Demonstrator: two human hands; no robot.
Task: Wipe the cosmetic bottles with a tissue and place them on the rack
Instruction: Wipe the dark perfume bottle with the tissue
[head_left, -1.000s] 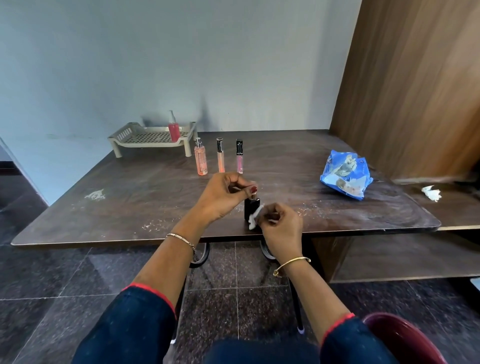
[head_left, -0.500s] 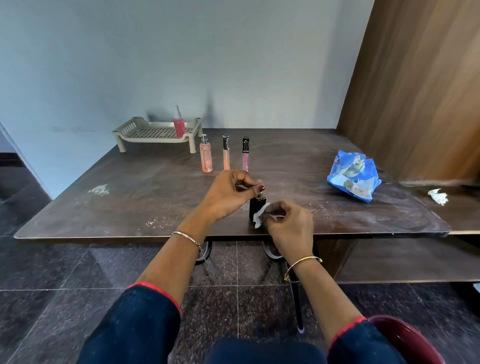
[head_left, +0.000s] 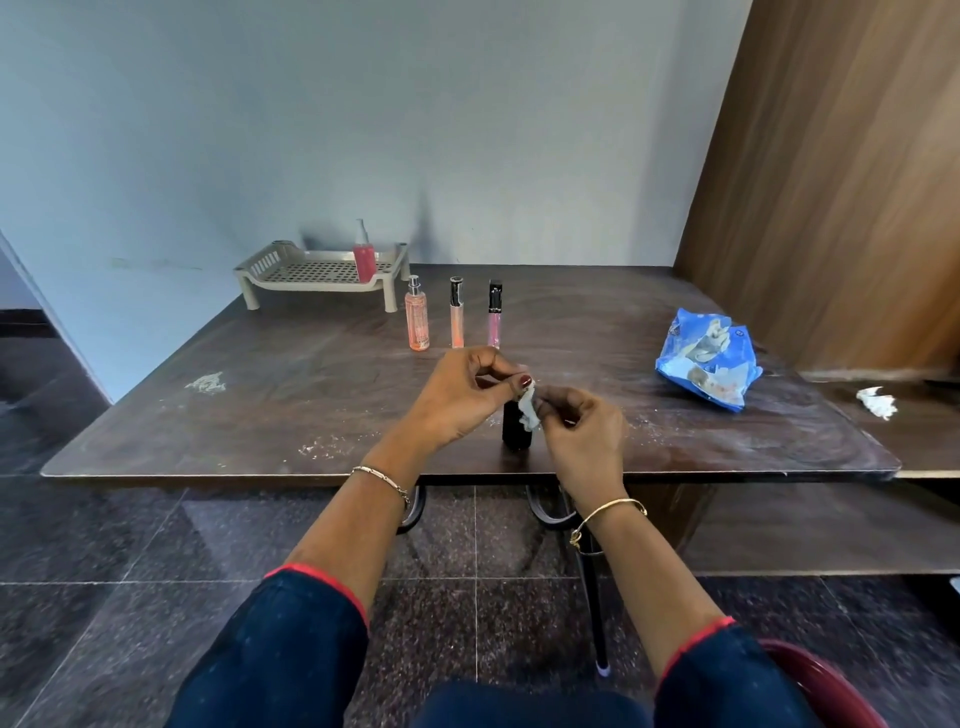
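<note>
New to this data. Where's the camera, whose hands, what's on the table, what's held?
No machine here: a person works with two bare hands. The picture comes from a wide-angle camera worn on the head, looking forward and down. The left hand grips the top of a small black bottle standing near the front edge of the dark brown table; the right hand pinches a crumpled white tissue against it. Farther back stand a peach spray bottle, an orange gloss tube and a pink gloss tube. A red pump bottle stands on the beige perforated plastic rack. A blue plastic packet lies to the right.
</note>
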